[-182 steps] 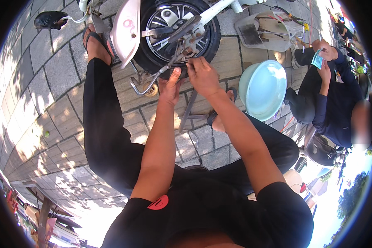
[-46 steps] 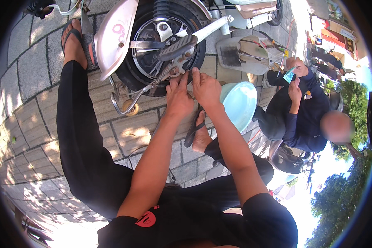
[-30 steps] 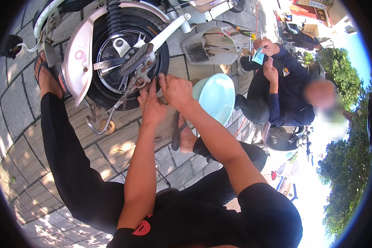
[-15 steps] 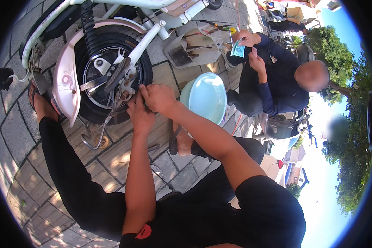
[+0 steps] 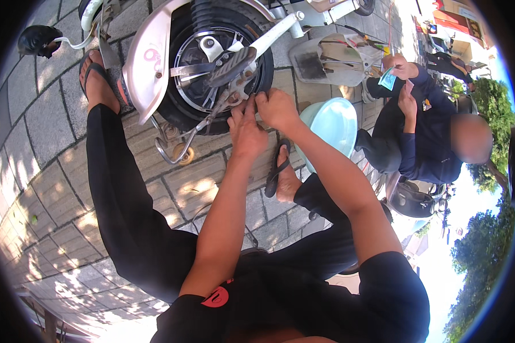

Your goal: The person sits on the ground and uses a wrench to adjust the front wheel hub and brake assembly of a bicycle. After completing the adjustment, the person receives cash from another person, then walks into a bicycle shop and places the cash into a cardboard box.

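Note:
Both my hands are at the lower right edge of a scooter's wheel (image 5: 174, 110), beside the metal bracket and side stand (image 5: 161, 150). My left hand (image 5: 248, 132) reaches up to the tyre, its fingers bent and close together, their tips partly hidden. Just right of it, my right hand (image 5: 276, 108) is closed in a fist-like grip. Whatever the fingers hold is too small or covered to make out. Above them are a black footrest (image 5: 232, 66) and a coil spring. A pale pink mudguard (image 5: 149, 54) curves round the wheel's left side.
A light blue basin (image 5: 333, 123) stands right of my hands. Behind it a crouching person (image 5: 426, 128) holds banknotes (image 5: 387, 80). A grey plastic panel (image 5: 315, 60) with tools lies on the paving. My sandalled feet flank the wheel; a round brown roller (image 5: 184, 153) is near the stand.
The whole view has shifted, so the scooter, basin and person appear farther right. My hands stay at the same part of the wheel, with the right hand slightly farther from the left.

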Demonstrator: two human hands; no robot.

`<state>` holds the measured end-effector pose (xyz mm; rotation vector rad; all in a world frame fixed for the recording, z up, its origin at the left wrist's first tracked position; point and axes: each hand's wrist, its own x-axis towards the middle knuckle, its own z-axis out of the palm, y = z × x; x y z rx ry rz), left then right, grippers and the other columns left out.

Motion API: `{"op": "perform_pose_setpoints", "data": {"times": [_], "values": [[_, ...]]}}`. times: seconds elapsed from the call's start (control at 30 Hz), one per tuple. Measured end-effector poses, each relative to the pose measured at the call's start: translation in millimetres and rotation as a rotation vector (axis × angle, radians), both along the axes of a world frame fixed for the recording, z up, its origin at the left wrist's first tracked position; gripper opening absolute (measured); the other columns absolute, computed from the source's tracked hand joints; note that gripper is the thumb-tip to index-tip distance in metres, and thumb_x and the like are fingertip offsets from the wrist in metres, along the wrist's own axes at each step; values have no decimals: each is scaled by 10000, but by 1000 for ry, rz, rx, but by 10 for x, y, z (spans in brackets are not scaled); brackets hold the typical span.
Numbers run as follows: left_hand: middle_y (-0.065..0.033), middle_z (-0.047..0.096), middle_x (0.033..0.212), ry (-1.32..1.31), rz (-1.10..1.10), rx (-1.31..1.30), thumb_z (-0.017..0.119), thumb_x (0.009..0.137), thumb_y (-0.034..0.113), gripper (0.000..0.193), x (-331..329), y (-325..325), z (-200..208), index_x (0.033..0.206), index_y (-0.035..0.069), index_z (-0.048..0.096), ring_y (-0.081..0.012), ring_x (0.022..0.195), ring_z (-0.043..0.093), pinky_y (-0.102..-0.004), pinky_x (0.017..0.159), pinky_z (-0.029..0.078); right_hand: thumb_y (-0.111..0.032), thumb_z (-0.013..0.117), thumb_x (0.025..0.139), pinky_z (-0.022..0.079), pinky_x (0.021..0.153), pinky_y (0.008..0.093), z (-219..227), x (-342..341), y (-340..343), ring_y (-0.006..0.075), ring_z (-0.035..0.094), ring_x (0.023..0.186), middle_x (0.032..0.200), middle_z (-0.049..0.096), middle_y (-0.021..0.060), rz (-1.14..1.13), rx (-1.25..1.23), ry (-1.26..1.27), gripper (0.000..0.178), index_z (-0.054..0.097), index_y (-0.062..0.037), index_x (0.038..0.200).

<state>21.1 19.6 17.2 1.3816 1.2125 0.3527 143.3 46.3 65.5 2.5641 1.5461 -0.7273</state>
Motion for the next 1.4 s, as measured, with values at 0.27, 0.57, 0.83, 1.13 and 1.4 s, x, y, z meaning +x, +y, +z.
{"op": "perform_pose_setpoints", "data": {"times": [0.27,0.57,0.83,1.13,1.4], "values": [[-180,460,1550,-4,40,15,546,851,-51,829,15,-26,-63,1644,161,429,-417,1310,450,-477,1159,366,-189,704,931,582,747,429,209,78,-53,308,708,839,1003,702,168,413,209,-27,313,674,34,1148],[-174,454,1557,31,8,-61,566,845,-43,839,-11,37,75,1644,163,417,-413,1345,444,-467,1153,359,-157,677,804,559,775,387,245,273,129,297,681,895,958,673,129,1114,36,-324,292,680,9,1044],[-171,452,1561,8,34,3,584,819,-42,861,6,-17,-52,1639,172,430,-413,1357,442,-465,1152,360,-164,661,934,580,702,461,28,342,50,339,697,806,889,656,143,958,129,-225,156,642,-18,985],[-169,453,1566,10,17,-88,639,876,32,829,-12,55,103,1656,210,423,-418,1360,427,-463,1183,340,-258,654,999,559,723,578,-171,26,-78,502,698,800,878,711,289,188,318,-27,281,661,5,900],[-175,489,1561,-14,17,9,722,920,237,760,21,25,-38,1630,199,454,-388,1397,412,-463,1155,331,-281,648,972,553,747,574,-174,-142,-40,520,692,827,832,705,304,-115,305,26,329,672,36,886]]}}
